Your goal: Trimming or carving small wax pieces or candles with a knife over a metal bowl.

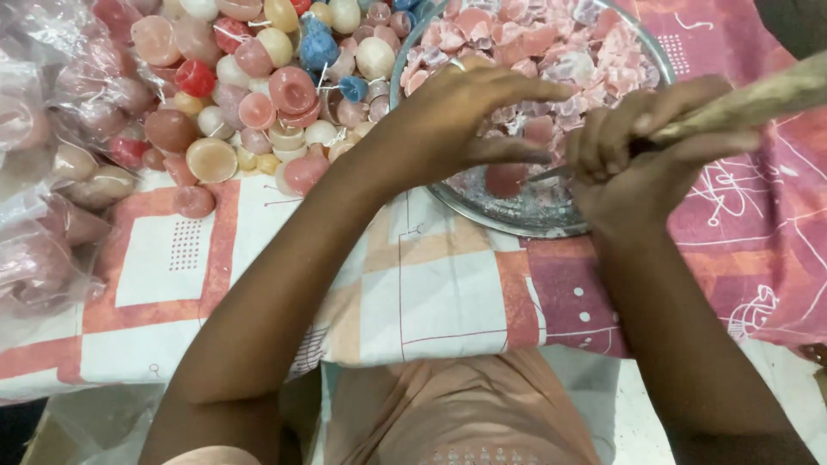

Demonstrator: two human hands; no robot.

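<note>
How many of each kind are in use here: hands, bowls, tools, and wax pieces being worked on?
Hands: 2, left hand and right hand
Metal bowl: 1
Wooden-handled tool: 1
Pink wax piece being worked on: 1
Total: 5
</note>
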